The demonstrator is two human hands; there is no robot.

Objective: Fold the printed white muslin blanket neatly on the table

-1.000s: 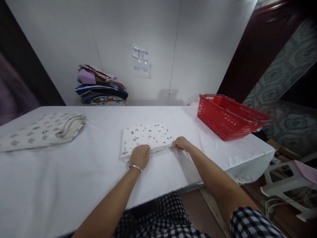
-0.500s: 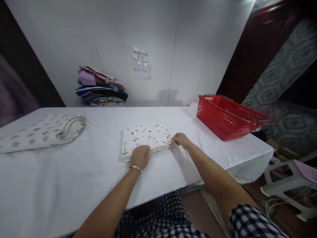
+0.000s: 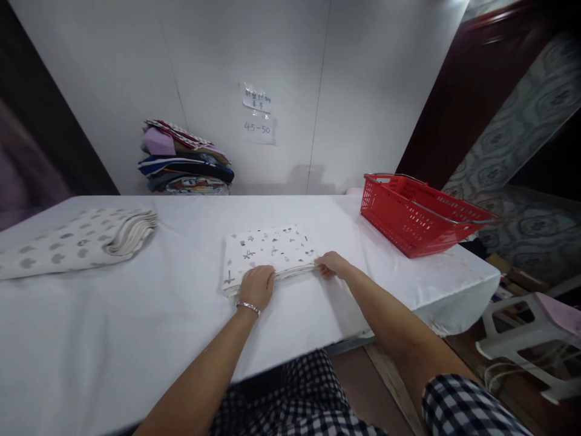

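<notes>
a folded rectangular white fabric with small grey-brown motifs (image 3: 272, 247) lies on the white-covered tabletop (image 3: 181, 327), its near right corner pinched between the closed fingers of the right hand (image 3: 333, 265). the left hand (image 3: 258, 287) rests on its near edge, fingers together, though whether they grip cannot be told.

1. A hand could pass over the white tablecloth (image 3: 186, 266) between the grey-print fabric (image 3: 68, 245) at left and the folded cloth (image 3: 276, 247) at centre.
2. The left hand (image 3: 258, 286) and right hand (image 3: 333, 264) obstruct the folded cloth's near side.
3. The red basket (image 3: 403, 227) blocks the far right; room behind it is hard to judge.
</notes>
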